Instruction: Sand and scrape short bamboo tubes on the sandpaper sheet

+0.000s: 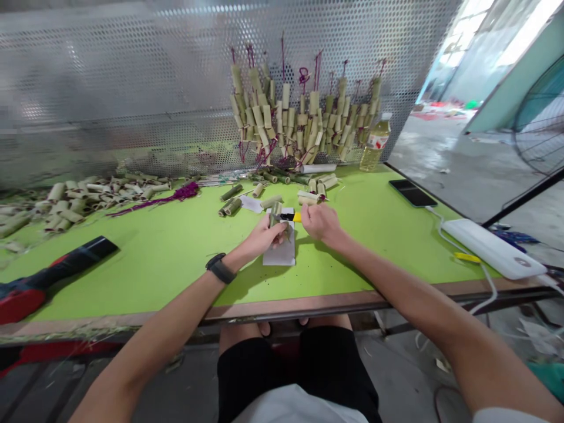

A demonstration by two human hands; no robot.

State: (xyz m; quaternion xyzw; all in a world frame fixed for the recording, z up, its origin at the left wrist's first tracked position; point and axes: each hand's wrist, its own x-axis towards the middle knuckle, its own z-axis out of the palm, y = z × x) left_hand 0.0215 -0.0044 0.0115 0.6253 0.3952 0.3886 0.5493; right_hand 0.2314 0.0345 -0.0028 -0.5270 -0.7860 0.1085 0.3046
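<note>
Closed around a short green bamboo piece (275, 210), my left hand (267, 235) is over a white pad (279, 254) on the green table (176, 258). My right hand (321, 221) is wrapped round the yellow handle of a cutter knife (296, 217). The knife's dark front end points left and meets or nearly meets the bamboo; the exact contact is too small to tell. Several cut bamboo pieces (231, 205) lie just beyond my hands. Small dark specks are scattered near the pad.
Bamboo bundles (308, 123) on purple cords hang against a perforated metal panel (132, 88). An oil bottle (376, 144), phone (413, 193) and white power bank (493, 248) are on the right. Left are a bamboo pile (70, 202), purple cords (185, 191) and a black-and-red tool (57, 273).
</note>
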